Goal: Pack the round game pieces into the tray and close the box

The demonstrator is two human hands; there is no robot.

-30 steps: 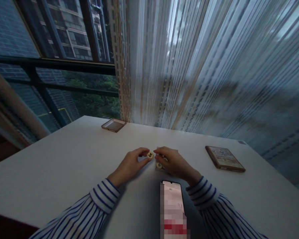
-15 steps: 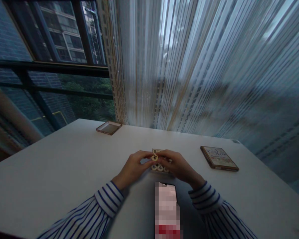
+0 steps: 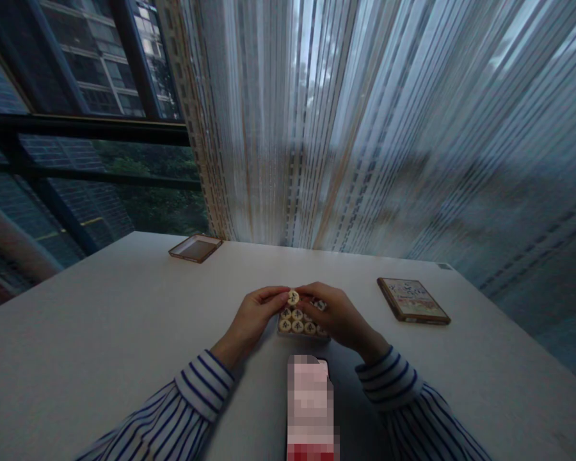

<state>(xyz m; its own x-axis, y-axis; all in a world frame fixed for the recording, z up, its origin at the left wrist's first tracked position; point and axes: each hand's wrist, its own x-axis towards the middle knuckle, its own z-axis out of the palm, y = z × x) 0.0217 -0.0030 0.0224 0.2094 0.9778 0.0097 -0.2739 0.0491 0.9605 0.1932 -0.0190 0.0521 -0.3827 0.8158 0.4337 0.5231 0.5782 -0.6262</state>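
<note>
A round, pale Chinese chess piece (image 3: 293,297) with a dark character on its face is pinched between the fingertips of both hands. My left hand (image 3: 253,318) grips it from the left side, thumb and fingers closed. From the right, my right hand (image 3: 340,315) meets it with thumb and forefinger, the other fingers curled over the rows behind. Beneath lies a shallow box (image 3: 303,336) with several more chess pieces (image 3: 297,326) in rows, characters facing up. My right hand hides part of the box and its pieces.
A phone (image 3: 311,403) with a blurred screen lies on the white table (image 3: 125,333) just in front of the box. At the back left sits an open, shallow brown-edged tray (image 3: 171,254); a flat brown-edged case (image 3: 415,299) with printed writing is at right. A string curtain (image 3: 317,160) hangs behind.
The view has shifted, so the table things appear further left. My hands stay together at the box; the held piece now shows a different character, and more pieces in the front rows are uncovered.
</note>
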